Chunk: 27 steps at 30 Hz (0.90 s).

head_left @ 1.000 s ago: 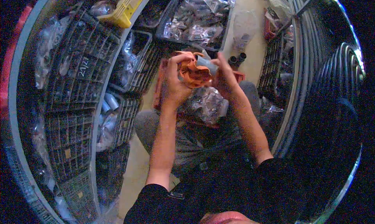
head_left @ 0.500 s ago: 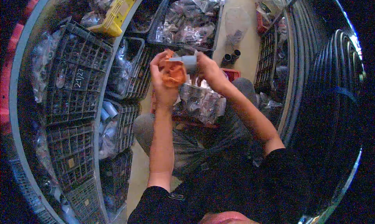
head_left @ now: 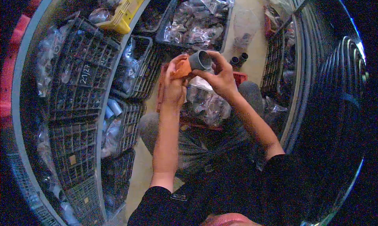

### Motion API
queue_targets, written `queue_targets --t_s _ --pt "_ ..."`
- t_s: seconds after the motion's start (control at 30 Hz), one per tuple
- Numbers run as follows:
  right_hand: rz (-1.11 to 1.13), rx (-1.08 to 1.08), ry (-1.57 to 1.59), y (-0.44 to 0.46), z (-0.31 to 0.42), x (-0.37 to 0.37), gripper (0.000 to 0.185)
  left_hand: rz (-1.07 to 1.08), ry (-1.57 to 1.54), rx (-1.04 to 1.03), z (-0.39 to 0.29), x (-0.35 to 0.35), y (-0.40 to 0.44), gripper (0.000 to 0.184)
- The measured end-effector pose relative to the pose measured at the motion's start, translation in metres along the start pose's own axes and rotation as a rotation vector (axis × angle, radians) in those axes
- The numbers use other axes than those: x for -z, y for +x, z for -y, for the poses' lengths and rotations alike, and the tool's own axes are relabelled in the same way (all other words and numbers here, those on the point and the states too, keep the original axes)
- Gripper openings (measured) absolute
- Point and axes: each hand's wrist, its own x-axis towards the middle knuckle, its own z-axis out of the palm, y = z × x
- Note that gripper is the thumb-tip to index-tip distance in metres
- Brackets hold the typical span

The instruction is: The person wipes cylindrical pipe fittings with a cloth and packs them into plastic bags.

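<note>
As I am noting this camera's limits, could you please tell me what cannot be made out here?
Head view: grey pipe's far end, hidden by its near end and the orange cloth.
Head view: contents of the clear bag between the knees, masked by glare and grain.
Head view: yellow crate's upper end, cut off by the top edge.

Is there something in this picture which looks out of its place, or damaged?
Yes, perhaps: two black tubular pieces sit loose on the floor just beyond the red crate, while many other parts are kept in crates. The held grey fitting shows no evident damage.
</note>
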Motion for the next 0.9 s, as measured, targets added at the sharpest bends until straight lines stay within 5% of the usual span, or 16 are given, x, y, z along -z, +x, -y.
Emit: queue_targets --t_s 0.1,0.13,0.23,0.3,0.37,0.43,0.5,0.57,0.6,0.63,0.7,0.73,0.8,0.83,0.9 --pt "-0.040 0.004 0.302 -0.002 -0.025 -0.008 0.069 0.029 0.102 0.052 -0.016 -0.001 0.002 0.039" --pt "-0.041 0.007 0.299 -0.001 -0.031 -0.010 0.069 0.047 0.175 -0.131 -0.008 0.004 0.004 0.041" --pt "-0.218 -0.333 0.916 0.005 -0.045 -0.019 0.043 -0.013 0.092 -0.166 0.009 0.029 0.014 0.058" --pt "0.060 -0.206 1.060 0.013 -0.020 0.003 0.053 -0.087 0.026 -0.085 0.008 0.039 0.015 0.071" --pt "0.181 -0.321 0.851 0.020 -0.023 0.019 0.053 -0.086 -0.201 -0.133 0.007 0.033 0.008 0.083" --pt "0.197 -0.294 0.558 0.015 0.001 0.015 0.055 0.127 0.679 -0.521 -0.048 -0.005 -0.012 0.082" --pt "0.216 -0.269 0.253 0.013 -0.002 0.012 0.058 -0.005 0.838 -0.454 -0.037 -0.008 -0.018 0.079" --pt "0.218 -0.252 0.180 0.024 -0.035 0.011 0.066 0.100 0.559 -0.201 -0.005 0.004 -0.011 0.075" --pt "0.129 -0.572 0.082 0.031 -0.031 0.014 0.075 0.106 0.461 -0.113 0.006 0.006 -0.008 0.072" --pt "0.125 -0.572 0.079 0.029 -0.027 0.013 0.075 0.102 0.367 -0.027 0.017 0.007 -0.005 0.070" --pt "0.161 -0.747 0.517 0.020 -0.016 0.004 0.081 0.062 0.552 -0.335 -0.003 -0.009 -0.015 0.066" --pt "0.258 -0.750 0.295 0.018 -0.015 0.005 0.086 0.047 0.580 -0.427 -0.012 -0.016 -0.016 0.063" --pt "0.125 -0.132 -0.148 0.018 -0.077 -0.003 0.052 0.030 0.603 -0.422 -0.018 -0.020 -0.015 0.058" --pt "0.114 -0.064 -0.268 0.014 -0.064 -0.005 0.048 -0.003 0.630 -0.412 -0.018 -0.019 -0.016 0.053" --pt "0.069 0.068 -0.517 0.007 -0.034 -0.008 0.041 -0.098 0.194 0.035 0.050 0.030 0.011 0.044"
